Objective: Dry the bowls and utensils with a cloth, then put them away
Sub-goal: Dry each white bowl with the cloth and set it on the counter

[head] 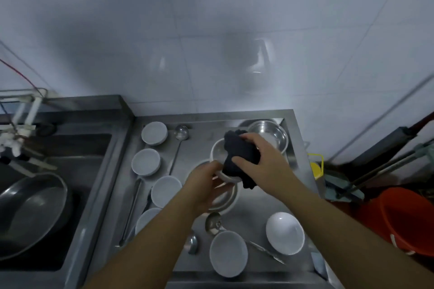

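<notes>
While a white bowl (217,150) is held up over the steel counter (258,197), it's being wiped.

The bowl is gripped by the left hand (206,185), a dark cloth (237,159) is clutched inside it by the right hand (263,159); other bowls are scattered around.

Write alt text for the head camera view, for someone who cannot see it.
Seen from above, a person's left hand holds a white bowl while the right hand wipes it with a dark cloth over a steel counter. More white bowls and ladles lie around it.
</notes>
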Demonstrator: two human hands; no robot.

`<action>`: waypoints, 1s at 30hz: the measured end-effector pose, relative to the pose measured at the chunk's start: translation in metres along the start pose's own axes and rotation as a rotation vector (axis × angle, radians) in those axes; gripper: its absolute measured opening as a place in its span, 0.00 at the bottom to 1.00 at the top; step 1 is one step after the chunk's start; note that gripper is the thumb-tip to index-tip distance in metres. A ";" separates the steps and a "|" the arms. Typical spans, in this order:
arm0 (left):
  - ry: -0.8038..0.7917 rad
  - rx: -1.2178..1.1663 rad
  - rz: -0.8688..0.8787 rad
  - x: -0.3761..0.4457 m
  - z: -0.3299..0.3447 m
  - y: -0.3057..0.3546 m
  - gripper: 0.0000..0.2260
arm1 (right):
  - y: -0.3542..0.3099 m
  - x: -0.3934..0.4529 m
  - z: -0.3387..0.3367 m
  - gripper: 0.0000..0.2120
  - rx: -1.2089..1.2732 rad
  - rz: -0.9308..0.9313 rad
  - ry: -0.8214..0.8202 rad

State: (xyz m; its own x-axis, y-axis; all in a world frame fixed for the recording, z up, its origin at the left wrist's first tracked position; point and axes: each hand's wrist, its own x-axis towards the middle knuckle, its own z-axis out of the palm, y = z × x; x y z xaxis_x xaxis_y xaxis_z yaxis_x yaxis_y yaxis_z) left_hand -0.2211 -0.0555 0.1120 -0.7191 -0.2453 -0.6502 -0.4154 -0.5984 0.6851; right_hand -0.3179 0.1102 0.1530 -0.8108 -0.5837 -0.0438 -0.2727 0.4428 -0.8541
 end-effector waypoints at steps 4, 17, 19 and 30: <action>-0.100 -0.038 0.107 -0.029 -0.018 0.036 0.16 | -0.046 -0.003 0.021 0.25 -0.133 -0.125 0.075; -0.567 0.015 0.131 -0.099 -0.136 0.068 0.44 | -0.147 -0.059 0.111 0.23 -0.216 -0.348 0.008; -0.625 -0.008 0.141 -0.103 -0.144 0.069 0.45 | -0.155 -0.063 0.120 0.23 -0.275 -0.415 0.034; -0.451 0.000 0.352 -0.124 -0.145 0.091 0.46 | -0.219 -0.044 0.133 0.11 -0.616 -0.045 -0.078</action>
State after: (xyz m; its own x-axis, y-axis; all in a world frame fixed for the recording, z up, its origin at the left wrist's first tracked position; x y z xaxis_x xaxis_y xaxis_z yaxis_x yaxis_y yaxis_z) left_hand -0.0890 -0.1897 0.2078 -0.9807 -0.0801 -0.1783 -0.1077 -0.5399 0.8348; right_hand -0.1533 -0.0516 0.2735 -0.7577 -0.6486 -0.0721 -0.5732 0.7143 -0.4014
